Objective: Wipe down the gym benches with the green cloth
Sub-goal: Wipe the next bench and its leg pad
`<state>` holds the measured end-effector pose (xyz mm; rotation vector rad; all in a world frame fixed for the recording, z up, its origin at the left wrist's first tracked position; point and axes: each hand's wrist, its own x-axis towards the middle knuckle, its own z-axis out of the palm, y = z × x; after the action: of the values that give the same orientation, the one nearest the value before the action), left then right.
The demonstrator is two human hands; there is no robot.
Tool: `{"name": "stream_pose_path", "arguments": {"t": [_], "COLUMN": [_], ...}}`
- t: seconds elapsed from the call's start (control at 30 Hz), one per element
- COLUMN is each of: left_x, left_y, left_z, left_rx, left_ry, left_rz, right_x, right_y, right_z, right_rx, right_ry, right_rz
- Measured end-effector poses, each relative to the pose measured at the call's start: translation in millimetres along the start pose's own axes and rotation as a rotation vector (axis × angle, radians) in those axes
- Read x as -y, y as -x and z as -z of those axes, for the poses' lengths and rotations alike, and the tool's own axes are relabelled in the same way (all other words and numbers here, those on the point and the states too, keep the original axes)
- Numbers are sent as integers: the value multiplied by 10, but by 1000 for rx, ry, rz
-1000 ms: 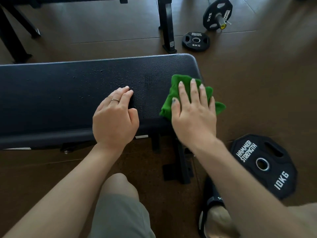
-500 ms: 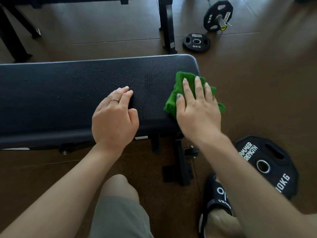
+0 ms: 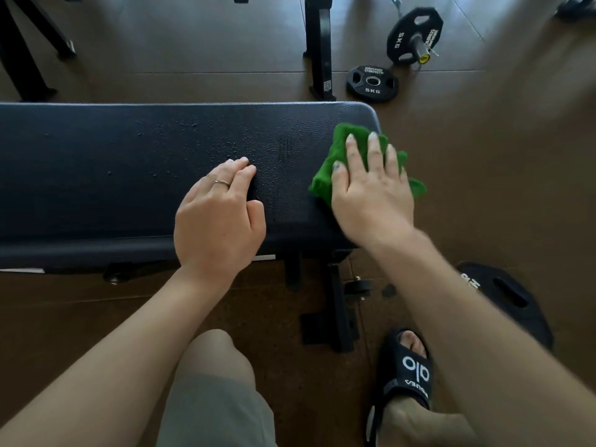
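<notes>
Since a moment ago the right hand (image 3: pixel 371 191) has slid the green cloth (image 3: pixel 348 156) a bit farther across the bench (image 3: pixel 129 175), fingers flat and pressing. Cloth's a bunched, fuzzy bright green wad at the pad's right end. Left hand (image 3: pixel 219 221) rests relaxed on the pad. Farther out: three black weight plates (image 3: pixel 372 82), one bench.
</notes>
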<state>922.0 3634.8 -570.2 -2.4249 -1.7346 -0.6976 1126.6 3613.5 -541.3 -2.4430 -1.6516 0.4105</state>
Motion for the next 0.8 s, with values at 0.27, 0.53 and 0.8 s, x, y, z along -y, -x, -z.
{"name": "stream_pose_path", "arguments": {"t": [0.27, 0.53, 0.8], "left_x": [1, 6, 27], "left_y": [-5, -10, -7], "left_z": [3, 26, 19], "left_rx": [-7, -2, -5], "left_ry": [2, 12, 36], "left_rz": [-18, -36, -24], "right_x": [-33, 476, 5], "right_y": [-60, 312, -192], "right_z": [-7, -228, -34], "right_rx": [6, -33, -2], "right_ry": [58, 18, 39], "right_rz": [132, 175, 111]}}
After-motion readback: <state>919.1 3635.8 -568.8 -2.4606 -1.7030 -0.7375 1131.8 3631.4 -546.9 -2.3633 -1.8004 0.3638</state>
